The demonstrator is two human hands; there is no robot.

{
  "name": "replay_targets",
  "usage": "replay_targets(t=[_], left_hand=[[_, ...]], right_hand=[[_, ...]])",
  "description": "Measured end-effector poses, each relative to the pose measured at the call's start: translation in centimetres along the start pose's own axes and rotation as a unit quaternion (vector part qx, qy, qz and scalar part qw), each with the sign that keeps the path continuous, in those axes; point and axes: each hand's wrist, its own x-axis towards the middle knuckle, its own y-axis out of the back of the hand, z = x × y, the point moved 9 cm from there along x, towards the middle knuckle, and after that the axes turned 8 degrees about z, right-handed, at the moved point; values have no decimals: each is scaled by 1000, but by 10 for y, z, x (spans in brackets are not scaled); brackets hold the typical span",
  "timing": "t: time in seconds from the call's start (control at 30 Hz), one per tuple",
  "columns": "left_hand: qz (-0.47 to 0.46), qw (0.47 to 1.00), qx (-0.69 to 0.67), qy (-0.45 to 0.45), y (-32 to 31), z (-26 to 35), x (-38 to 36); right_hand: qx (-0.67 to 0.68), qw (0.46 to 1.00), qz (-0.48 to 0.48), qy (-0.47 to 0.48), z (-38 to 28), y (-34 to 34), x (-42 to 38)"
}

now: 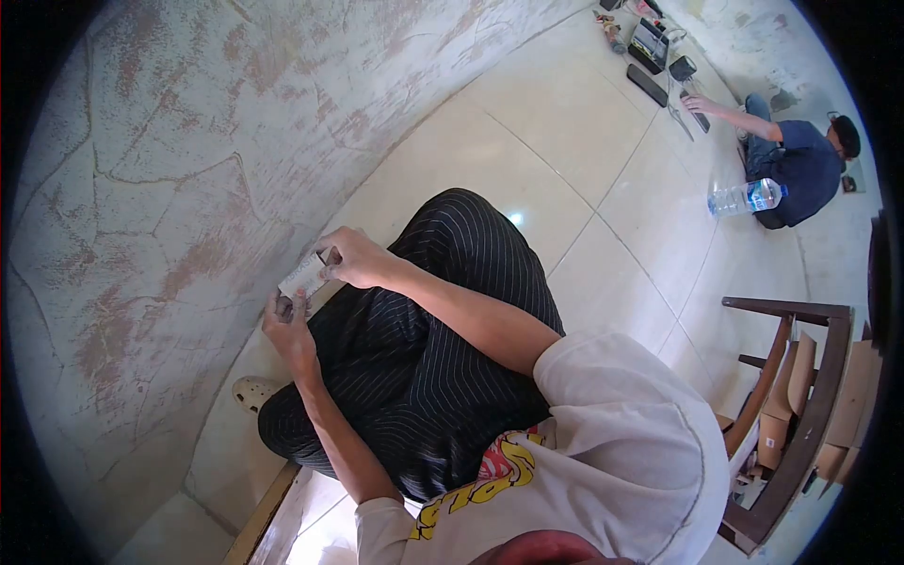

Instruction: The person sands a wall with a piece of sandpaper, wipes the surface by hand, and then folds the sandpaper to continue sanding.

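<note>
My left hand (pixel 291 337) and my right hand (pixel 352 258) grip opposite ends of a small pale grey rectangular piece (pixel 303 276) with faint marks on its face. It looks like a folded sheet of sandpaper, but its kind is not certain. My fingers are closed on its edges, and dust shows on the fingertips. Both hands are above my lap, close to the patchy plastered wall (pixel 179 188). The wall has raised crack-like lines and brownish worn areas. My knees are bent in dark striped trousers (pixel 471 282).
A pale clog (pixel 252 394) rests by the wall. Across the tiled floor (pixel 537 141), another person (pixel 800 169) sits near a water bottle (pixel 749 198), with an open black case (pixel 649 45) and tools beyond. A wooden chair frame (pixel 800 424) with cardboard stands at right.
</note>
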Motion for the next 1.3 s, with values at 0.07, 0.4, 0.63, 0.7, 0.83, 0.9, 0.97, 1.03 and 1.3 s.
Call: replay_targets(t=[0.07,0.4,0.63,0.7,0.83,0.9,0.97,1.03,1.3], left_hand=[[-3,1000,7,-4,0,0,0],[34,999,-14,-1,4,1,2],[48,998,29,-29,10,11,0],[51,998,14,-30,10,7,2],[65,997,-23,-18,12,11,1],[32,999,-26,-15,6,13,1],[32,999,-25,-15,6,15,-1],[31,999,-25,-15,6,15,-1],[25,998,-60,16,4,1,2]], right_hand=[[-4,1000,-2,1,-2,1,-1],[22,999,-1,28,1,-2,4],[96,995,-20,-10,6,-10,6],[104,994,-39,-9,8,-16,7],[110,992,-24,-51,1,-13,3],[120,990,-13,-68,-2,-11,2],[135,988,-11,-74,-6,-11,0],[150,985,-7,-81,-5,-11,0],[102,993,-23,-52,-7,-12,1]])
